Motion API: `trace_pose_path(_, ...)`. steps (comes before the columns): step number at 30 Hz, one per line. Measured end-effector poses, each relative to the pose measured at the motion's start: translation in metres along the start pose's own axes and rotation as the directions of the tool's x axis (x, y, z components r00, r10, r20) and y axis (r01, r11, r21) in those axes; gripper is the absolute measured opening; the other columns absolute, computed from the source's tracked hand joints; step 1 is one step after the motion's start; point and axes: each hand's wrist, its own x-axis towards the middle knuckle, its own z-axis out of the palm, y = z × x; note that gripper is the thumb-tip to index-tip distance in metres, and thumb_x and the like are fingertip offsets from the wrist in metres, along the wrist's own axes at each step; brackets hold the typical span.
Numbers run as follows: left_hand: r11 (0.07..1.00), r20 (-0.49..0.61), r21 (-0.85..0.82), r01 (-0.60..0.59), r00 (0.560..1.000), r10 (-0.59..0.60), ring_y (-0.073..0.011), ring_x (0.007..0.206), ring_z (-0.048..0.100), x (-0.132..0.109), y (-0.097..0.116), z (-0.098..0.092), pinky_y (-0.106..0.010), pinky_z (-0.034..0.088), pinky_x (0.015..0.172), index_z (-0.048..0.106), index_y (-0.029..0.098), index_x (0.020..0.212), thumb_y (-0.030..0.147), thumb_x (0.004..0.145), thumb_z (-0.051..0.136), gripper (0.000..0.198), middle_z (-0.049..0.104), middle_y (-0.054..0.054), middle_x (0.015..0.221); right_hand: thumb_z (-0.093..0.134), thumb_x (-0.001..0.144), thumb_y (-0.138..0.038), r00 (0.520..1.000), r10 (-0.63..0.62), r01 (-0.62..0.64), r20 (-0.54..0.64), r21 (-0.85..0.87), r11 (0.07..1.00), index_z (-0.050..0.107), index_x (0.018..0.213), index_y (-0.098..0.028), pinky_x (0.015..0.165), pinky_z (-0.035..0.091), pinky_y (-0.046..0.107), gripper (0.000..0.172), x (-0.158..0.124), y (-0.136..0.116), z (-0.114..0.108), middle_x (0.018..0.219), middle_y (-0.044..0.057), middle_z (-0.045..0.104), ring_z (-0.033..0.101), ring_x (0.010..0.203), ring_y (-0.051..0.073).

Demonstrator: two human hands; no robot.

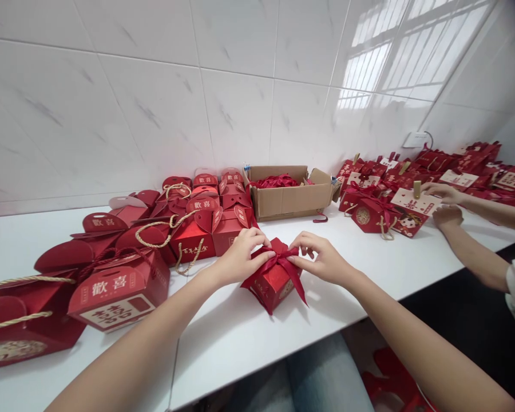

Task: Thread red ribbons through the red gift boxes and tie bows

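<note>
A small red gift box [271, 284] sits on the white table [249, 337] right in front of me. A red ribbon [283, 262] is tied across its top, with tails hanging down its right side. My left hand [239, 256] pinches the ribbon's left loop. My right hand [320, 258] pinches the right loop. Both hands have their fingers closed on the ribbon above the box.
Several red gift boxes with rope handles [120, 286] crowd the table's left and back. An open cardboard carton [289, 197] holds red ribbons. At the right another person's hands [444, 206] rest among more red boxes [373, 213]. A tiled wall stands behind.
</note>
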Motion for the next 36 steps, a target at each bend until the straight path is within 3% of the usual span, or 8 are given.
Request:
trace_pose_path(8,0.996,-0.007,-0.094,0.009,1.000,-0.010,-0.0217,0.101,0.047,-0.002,0.002,-0.002,-0.038,0.040,0.093,0.051,0.020,0.075,0.039,0.081,0.058,0.022,0.054,-0.005,0.098,0.068,0.075,-0.037,0.970,0.222,-0.240,0.100,0.247,0.939,0.063,0.078,-0.017,0.055,0.038,0.025,0.022,0.003,-0.005,-0.001,0.071,0.001,0.058,0.047,0.059,0.010)
trace_pose_path(15,0.984,0.052,-0.173,0.040,0.998,-0.032,-0.0209,0.095,0.051,-0.001,-0.001,-0.001,-0.036,0.041,0.088,0.053,0.020,0.085,0.034,0.074,0.066,0.022,0.056,-0.004,0.097,0.067,0.075,-0.042,0.936,0.275,-0.350,0.220,0.486,0.801,0.060,0.080,-0.016,0.058,0.042,0.027,0.027,0.004,-0.008,-0.003,0.068,0.001,0.056,0.050,0.060,0.012)
trace_pose_path(18,0.978,0.085,-0.193,0.073,0.995,-0.057,-0.0210,0.095,0.051,-0.001,-0.003,-0.001,-0.035,0.041,0.085,0.053,0.020,0.089,0.035,0.073,0.067,0.027,0.055,-0.005,0.098,0.068,0.074,-0.042,0.907,0.292,-0.413,0.302,0.514,0.752,0.056,0.079,-0.017,0.057,0.041,0.026,0.029,0.004,-0.011,-0.005,0.067,-0.001,0.053,0.049,0.059,0.011)
trace_pose_path(21,0.981,0.085,-0.176,0.085,0.994,-0.071,-0.0223,0.099,0.049,-0.001,-0.003,0.000,-0.036,0.041,0.087,0.053,0.020,0.090,0.036,0.071,0.069,0.030,0.054,-0.005,0.101,0.062,0.077,-0.046,0.896,0.346,-0.436,0.279,0.406,0.803,0.048,0.068,-0.017,0.052,0.035,0.023,0.033,0.006,-0.015,-0.001,0.060,-0.003,0.047,0.044,0.055,0.009)
trace_pose_path(25,0.986,0.068,-0.149,0.070,0.996,-0.061,-0.0239,0.105,0.044,0.000,-0.003,0.004,-0.038,0.038,0.093,0.054,0.019,0.084,0.033,0.068,0.071,0.027,0.052,-0.006,0.103,0.058,0.077,-0.047,0.904,0.415,-0.425,0.104,0.113,0.898,0.039,0.056,-0.018,0.049,0.026,0.022,0.040,0.010,-0.020,0.011,0.053,-0.005,0.039,0.035,0.051,0.008)
trace_pose_path(29,0.984,0.088,-0.154,0.091,0.993,-0.078,-0.0234,0.102,0.047,0.002,-0.005,0.005,-0.039,0.039,0.091,0.055,0.019,0.085,0.034,0.068,0.071,0.027,0.052,-0.006,0.103,0.056,0.076,-0.047,0.899,0.431,-0.426,0.081,-0.068,0.902,0.037,0.054,-0.019,0.048,0.024,0.023,0.041,0.014,-0.024,0.016,0.052,-0.004,0.039,0.034,0.050,0.009)
trace_pose_path(36,0.978,0.067,-0.169,0.121,0.992,-0.111,-0.0183,0.082,0.054,0.002,-0.003,0.001,-0.032,0.045,0.074,0.056,0.018,0.084,0.040,0.068,0.069,0.030,0.056,-0.004,0.091,0.053,0.076,-0.053,0.912,0.411,-0.399,-0.002,-0.248,0.883,0.038,0.052,-0.019,0.047,0.022,0.024,0.045,0.014,-0.024,0.019,0.049,-0.003,0.041,0.033,0.048,0.010)
